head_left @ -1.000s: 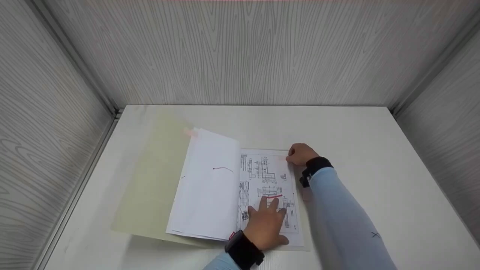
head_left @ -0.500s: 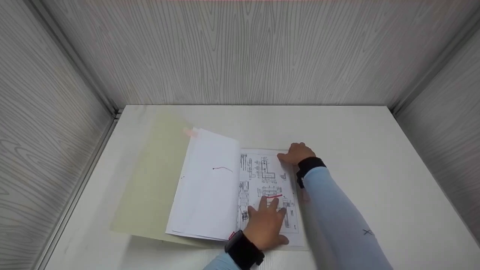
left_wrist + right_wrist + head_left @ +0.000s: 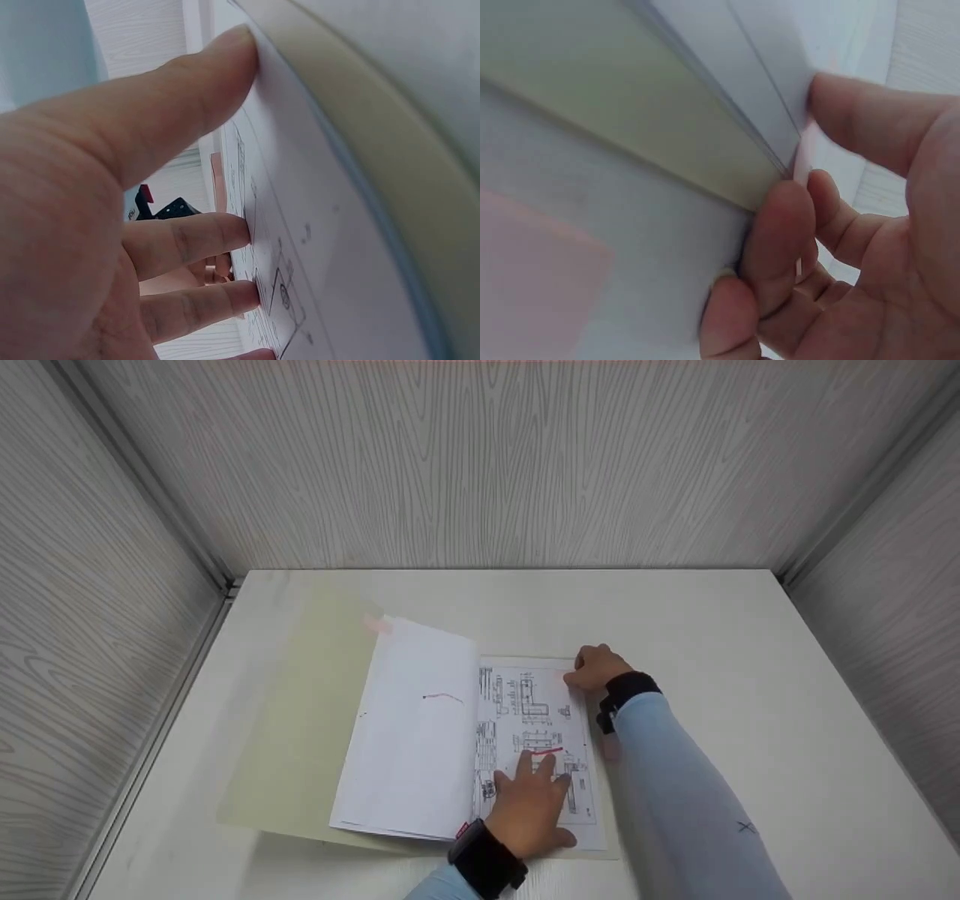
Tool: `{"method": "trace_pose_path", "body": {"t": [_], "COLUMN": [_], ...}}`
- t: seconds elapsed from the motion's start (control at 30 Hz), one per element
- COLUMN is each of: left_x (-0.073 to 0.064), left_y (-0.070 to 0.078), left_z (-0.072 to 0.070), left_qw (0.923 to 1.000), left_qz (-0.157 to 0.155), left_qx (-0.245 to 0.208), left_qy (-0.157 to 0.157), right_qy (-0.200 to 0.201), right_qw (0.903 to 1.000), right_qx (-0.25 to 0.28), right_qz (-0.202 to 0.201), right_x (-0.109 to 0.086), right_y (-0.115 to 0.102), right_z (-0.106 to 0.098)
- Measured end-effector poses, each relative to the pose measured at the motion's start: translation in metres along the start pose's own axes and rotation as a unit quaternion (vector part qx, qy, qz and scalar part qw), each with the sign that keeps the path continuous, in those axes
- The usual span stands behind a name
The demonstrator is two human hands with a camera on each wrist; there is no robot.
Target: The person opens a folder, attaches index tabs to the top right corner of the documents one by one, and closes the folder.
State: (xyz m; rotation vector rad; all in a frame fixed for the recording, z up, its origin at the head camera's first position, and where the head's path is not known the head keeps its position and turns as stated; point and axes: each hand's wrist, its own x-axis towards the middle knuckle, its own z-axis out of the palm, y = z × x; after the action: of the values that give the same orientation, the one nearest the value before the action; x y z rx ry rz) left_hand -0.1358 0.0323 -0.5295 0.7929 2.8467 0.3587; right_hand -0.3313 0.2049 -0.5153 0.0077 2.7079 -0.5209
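Note:
A pale yellow-green folder (image 3: 300, 735) lies spread on the table, with white sheets turned over to its left side. The exposed page on the right is a technical drawing (image 3: 510, 720) with a short red mark. My left hand (image 3: 529, 814) rests on the lower part of this drawing, fingers spread; in the left wrist view the thumb and fingertips touch the paper. At the upper right corner of the drawing is my right hand (image 3: 598, 669). Close up, its thumb and curled forefinger pinch a pink sticky tab (image 3: 802, 159) at the page edge.
Another pink sticky note (image 3: 611, 748) lies beside the folder's right edge, partly under the right forearm. A pink tab (image 3: 377, 624) sticks out from the turned sheets (image 3: 412, 735). Grey wood-grain panels (image 3: 480, 465) enclose the white table (image 3: 735, 645).
My right hand moved slightly left over the page corner, then back right to the edge, where its fingers curl again. The left hand stays in place on the drawing.

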Motion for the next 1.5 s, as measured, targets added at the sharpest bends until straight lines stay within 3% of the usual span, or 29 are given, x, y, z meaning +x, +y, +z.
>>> {"method": "trace_pose_path", "body": {"t": [0.17, 0.33, 0.43, 0.6, 0.77, 0.97, 1.5], "left_x": [0.002, 0.0, -0.003, -0.009, -0.013, -0.013, -0.014], "left_y": [0.0, 0.0, 0.001, 0.0, -0.007, -0.011, -0.011], "left_z": [-0.001, -0.002, -0.008, -0.024, -0.034, -0.034, -0.037], "left_qw": [0.9999, 0.9999, 0.9999, 0.9993, 0.997, 0.9954, 0.9961], "left_qz": [0.006, 0.001, 0.0, 0.006, 0.006, -0.001, -0.02], "left_qx": [-0.008, -0.012, -0.01, -0.011, -0.001, 0.005, 0.012], "left_qy": [0.004, 0.003, 0.003, 0.035, 0.077, 0.095, 0.085], "right_qy": [-0.002, 0.105, 0.143, 0.116, 0.094, 0.079, 0.084], "right_qw": [0.9997, 0.9924, 0.9853, 0.99, 0.9914, 0.988, 0.9881], "right_qx": [0.026, 0.037, 0.038, 0.012, -0.044, -0.084, -0.078], "right_qz": [-0.005, -0.052, -0.085, -0.08, -0.081, -0.102, -0.102], "right_x": [-0.008, -0.048, -0.08, -0.108, -0.107, -0.1, -0.101], "right_y": [0.003, -0.012, -0.022, -0.028, -0.025, -0.022, -0.025], "right_z": [-0.011, -0.016, -0.004, 0.033, 0.057, 0.064, 0.065]}}
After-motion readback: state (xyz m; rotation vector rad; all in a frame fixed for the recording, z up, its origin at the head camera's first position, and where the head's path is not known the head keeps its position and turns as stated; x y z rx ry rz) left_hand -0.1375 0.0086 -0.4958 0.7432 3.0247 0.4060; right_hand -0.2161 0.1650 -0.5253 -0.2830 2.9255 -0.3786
